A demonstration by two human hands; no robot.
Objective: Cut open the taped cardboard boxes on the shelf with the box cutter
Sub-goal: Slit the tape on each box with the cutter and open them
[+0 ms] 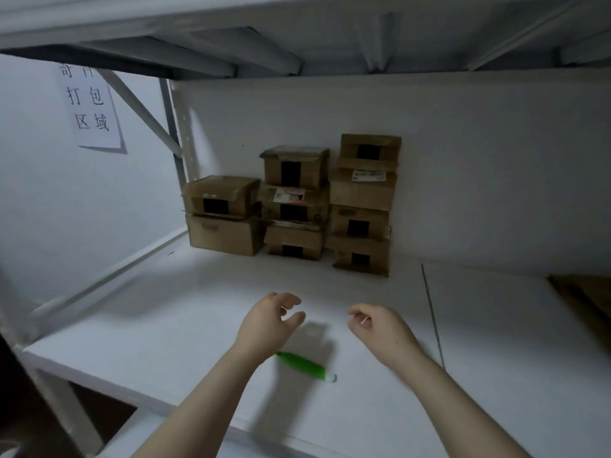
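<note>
Several taped cardboard boxes (pixel 294 206) stand stacked in three columns against the back wall of the white shelf (pixel 185 319). A green box cutter (pixel 305 365) lies on the shelf board near the front, partly under my left wrist. My left hand (pixel 271 322) hovers over the shelf above the cutter, its fingers loosely curled and holding nothing. A little to the right, my right hand (pixel 377 328) also hovers with relaxed, curled fingers and holds nothing. Both hands are well short of the boxes.
The upper shelf (pixel 297 38) hangs low overhead. A paper sign (pixel 89 104) is stuck on the left wall. A diagonal brace and upright post (pixel 172 133) stand at the back left. A flat brown cardboard piece (pixel 582 299) lies at the right edge.
</note>
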